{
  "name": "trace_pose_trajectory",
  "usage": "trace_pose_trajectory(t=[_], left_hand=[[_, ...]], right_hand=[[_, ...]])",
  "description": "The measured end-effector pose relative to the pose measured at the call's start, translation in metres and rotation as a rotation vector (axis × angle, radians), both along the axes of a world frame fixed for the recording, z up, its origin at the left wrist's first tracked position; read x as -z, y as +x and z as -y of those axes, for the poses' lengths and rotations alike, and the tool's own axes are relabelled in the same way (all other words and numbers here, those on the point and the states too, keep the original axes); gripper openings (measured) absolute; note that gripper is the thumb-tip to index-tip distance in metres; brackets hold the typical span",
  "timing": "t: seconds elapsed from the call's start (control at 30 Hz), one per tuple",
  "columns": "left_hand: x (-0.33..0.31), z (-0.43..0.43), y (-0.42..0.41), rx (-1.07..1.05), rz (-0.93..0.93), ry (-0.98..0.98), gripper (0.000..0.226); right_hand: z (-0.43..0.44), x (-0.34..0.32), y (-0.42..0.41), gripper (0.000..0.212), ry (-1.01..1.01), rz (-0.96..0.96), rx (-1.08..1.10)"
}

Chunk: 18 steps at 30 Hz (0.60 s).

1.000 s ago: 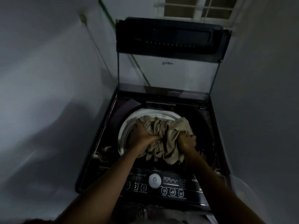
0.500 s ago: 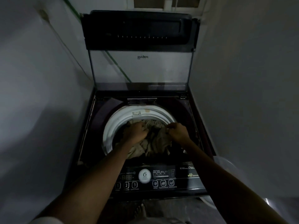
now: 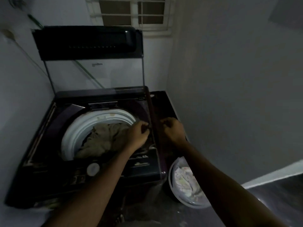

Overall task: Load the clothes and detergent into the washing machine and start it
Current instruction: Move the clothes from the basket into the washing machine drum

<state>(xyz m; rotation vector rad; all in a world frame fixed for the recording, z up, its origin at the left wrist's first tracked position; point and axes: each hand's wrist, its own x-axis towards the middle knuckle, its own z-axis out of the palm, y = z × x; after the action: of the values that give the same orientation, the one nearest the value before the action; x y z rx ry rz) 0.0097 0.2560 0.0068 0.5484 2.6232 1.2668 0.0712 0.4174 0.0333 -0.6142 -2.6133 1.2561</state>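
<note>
Fingers [image 3: 145,128] of the left hand [image 3: 138,134] are curled inward toward the palm, and no item is seen in them. The hand hangs over the right part of the drum rim [image 3: 77,128], above the load and not touching it as far as the dim view shows. Fingers [image 3: 164,122] of the right hand [image 3: 173,130] are likewise curled, thumb drawn close to the forefinger, with nothing visible between them. This hand is over the right edge of the machine top, near the left hand but apart from it.

Scene, left to right. A pale wall runs along the left side. The washing machine [image 3: 41,185], a dark top-loader, stands against it. Its lid [image 3: 85,41] is raised upright at the back, with a clear panel below the dark handle section. The white drum rim is exposed. The clothes [image 3: 105,138], a crumpled beige bundle, lie inside the drum, piled toward its front and right. The control panel [image 3: 78,176] runs across the near edge, with a round white dial [image 3: 93,169] at its middle; the markings are too blurred to read. A barred window [image 3: 131,12] sits high behind the lid.

To the right of the machine, on the floor [image 3: 164,215], stands a pale bucket [image 3: 195,205], just beside the cabinet. It holds light-coloured laundry [image 3: 183,179], partly hidden by the right forearm. A grey wall closes the right side.
</note>
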Motion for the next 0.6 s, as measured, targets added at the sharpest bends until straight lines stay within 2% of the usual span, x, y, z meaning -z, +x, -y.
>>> trace_pose_trajectory(t=[0.2, 0.43, 0.6], left_hand=[[0.008, -0.089, 0.095, 0.015, -0.092, -0.02, 0.029], [0.022, -0.146, 0.154, 0.076, -0.008, -0.07, 0.049], [0.047, -0.164, 0.167, 0.145, 0.011, -0.165, 0.052]], right_hand=[[-0.084, 0.021, 0.084, 0.029, 0.033, 0.05, -0.007], [-0.145, 0.03, 0.151, 0.031, 0.002, 0.097, 0.007], [-0.161, 0.053, 0.167, 0.035, 0.004, 0.138, 0.067]])
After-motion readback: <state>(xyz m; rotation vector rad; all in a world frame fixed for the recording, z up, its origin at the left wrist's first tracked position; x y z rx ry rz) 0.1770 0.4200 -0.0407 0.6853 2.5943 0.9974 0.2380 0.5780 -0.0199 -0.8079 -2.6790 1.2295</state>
